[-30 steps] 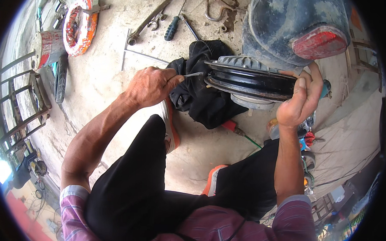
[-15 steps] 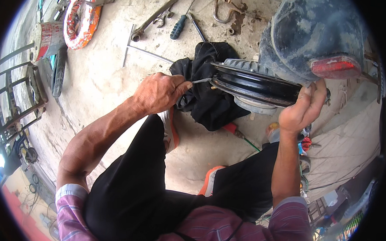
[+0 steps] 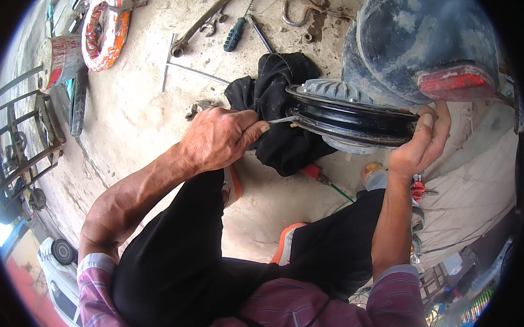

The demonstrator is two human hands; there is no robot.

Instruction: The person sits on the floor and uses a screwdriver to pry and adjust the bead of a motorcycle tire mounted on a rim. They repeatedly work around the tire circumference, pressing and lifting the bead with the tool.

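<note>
A black wheel rim (image 3: pixel 357 124) with a finned grey metal hub (image 3: pixel 332 90) stands on edge, below a dirty dark fender. My left hand (image 3: pixel 219 139) is closed around a thin grey metal tool (image 3: pixel 282 120), most of it hidden in the fist. The tool's tip meets the rim's left edge, beside a small brass-coloured valve stem (image 3: pixel 293 126). At the opposite edge, my right hand (image 3: pixel 418 141) grips the rim, with the thumb on the near side and the fingers curled behind. A black cloth (image 3: pixel 277 94) lies bunched under and left of the rim.
Beyond the cloth lie a screwdriver (image 3: pixel 235 35), a large wrench (image 3: pixel 201 25) and a T-handle wrench (image 3: pixel 196 73). The fender (image 3: pixel 419 47) with a red tail light (image 3: pixel 457 82) hangs close above my right hand. A red-handled tool (image 3: pixel 312 171) rests near my feet.
The rim has tilted slightly, showing more of the hub's fins. My left hand has moved a little down and right with the tool, uncovering a small metal part behind it.
</note>
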